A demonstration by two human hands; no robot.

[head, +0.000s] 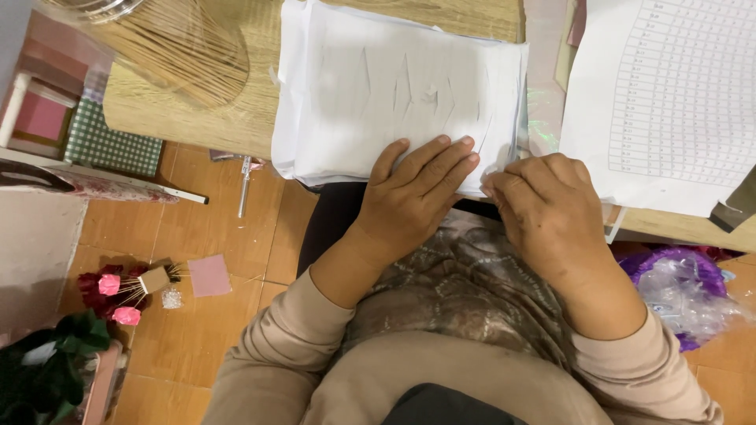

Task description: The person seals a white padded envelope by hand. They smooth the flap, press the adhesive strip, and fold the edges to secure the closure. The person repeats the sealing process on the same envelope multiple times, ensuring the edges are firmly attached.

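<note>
A thick stack of white paper sheets (370,86) lies on the wooden table (189,118), overhanging its near edge. My left hand (413,193) rests flat on the stack's near edge, fingers spread and pointing away from me. My right hand (547,205) is curled at the stack's near right corner, its fingertips pinching the edge of the sheets next to a thin clear plastic film (543,126).
A white sheet with a printed table (669,94) lies at the right. A bundle of thin wooden sticks in clear wrap (169,43) sits at the top left. On the tiled floor are red and pink paper flowers (118,295), a pink square (209,275) and a purple plastic bag (681,287).
</note>
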